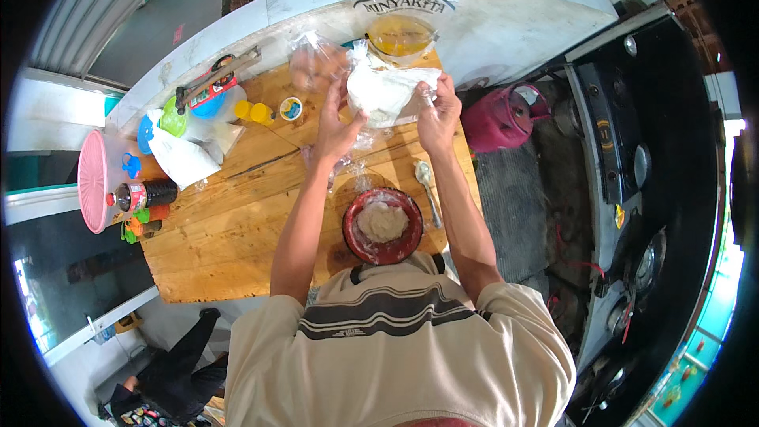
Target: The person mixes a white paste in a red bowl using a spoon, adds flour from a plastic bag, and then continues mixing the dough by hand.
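Observation:
Near the back of the wooden table, a clear plastic bag of white powder point(382, 92) is held between both hands. My left hand point(338, 121) grips its left side, thumb at the lower edge. My right hand point(439, 112) pinches the gathered plastic on the right. Closer to my body stands a red bowl point(351, 240) with a pale dough-like mass point(382, 222) in it and white powder on its inner wall. A metal spoon point(431, 198) with white powder in its head lies right of the bowl.
Behind the bag stands a pouch of yellow oil point(402, 35), beside a bag of eggs point(311, 65). At left are a dark sauce bottle point(145, 194), a pink-lidded container point(93, 181) and a hammer point(204, 83). A pink gas cylinder point(498, 118) stands right of the table. A person point(178, 362) is at lower left.

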A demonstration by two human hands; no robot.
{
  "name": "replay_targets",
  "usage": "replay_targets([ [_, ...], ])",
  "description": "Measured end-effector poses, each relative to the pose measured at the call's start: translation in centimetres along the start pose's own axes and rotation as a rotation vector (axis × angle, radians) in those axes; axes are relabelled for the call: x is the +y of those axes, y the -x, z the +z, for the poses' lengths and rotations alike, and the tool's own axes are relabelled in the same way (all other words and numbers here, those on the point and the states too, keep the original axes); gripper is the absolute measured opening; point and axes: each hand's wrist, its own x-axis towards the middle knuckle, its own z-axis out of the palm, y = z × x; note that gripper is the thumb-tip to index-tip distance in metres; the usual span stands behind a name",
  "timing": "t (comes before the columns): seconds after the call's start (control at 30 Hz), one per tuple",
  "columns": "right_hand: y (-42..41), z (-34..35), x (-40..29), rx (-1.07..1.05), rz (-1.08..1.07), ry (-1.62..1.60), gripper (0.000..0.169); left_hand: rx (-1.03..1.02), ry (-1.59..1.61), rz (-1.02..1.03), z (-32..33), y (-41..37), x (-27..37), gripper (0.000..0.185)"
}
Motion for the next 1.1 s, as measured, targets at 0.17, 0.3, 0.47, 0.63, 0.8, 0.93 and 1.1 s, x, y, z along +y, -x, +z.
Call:
replay_targets([
  [0.17, 2.9, -3.1, -6.9, 0.017, -0.050, 0.038, 0.015, -0.109, 0.327, -0.023, 0.8, 4.5, 2.6, 0.087],
  [0.3, 6.8, -4.2, -12.5, 0.056, 0.024, -0.016, 0.010, -0.161, 0.520, -0.215, 2.0, 8.5, 4.6, 0.093],
  [0.47, 13.5, -1.9, -15.2, 0.160, 0.088, -0.061, 0.008, -0.421, 0.809, -0.536, -1.2, 13.5, 0.7, 0.085],
  [0.63, 19.9, 1.5, -14.8, 0.146, 0.172, -0.093, 0.010, -0.385, 0.973, -0.646, -6.0, 18.8, 1.4, 0.065],
  [0.8, 25.5, 4.6, -12.3, 0.223, 0.300, -0.210, 0.010, -0.427, 0.712, -0.855, -11.8, 21.3, 4.3, 0.060],
  [0.93, 29.4, 6.8, -10.1, 0.254, 0.282, -0.114, 0.007, -0.086, 0.473, -0.918, -13.6, 24.3, 5.1, 0.054],
  [1.1, 31.5, 8.0, -8.5, 0.338, 0.425, -0.216, 0.009, -0.056, 0.277, -0.966, -15.4, 25.6, 5.9, 0.056],
])
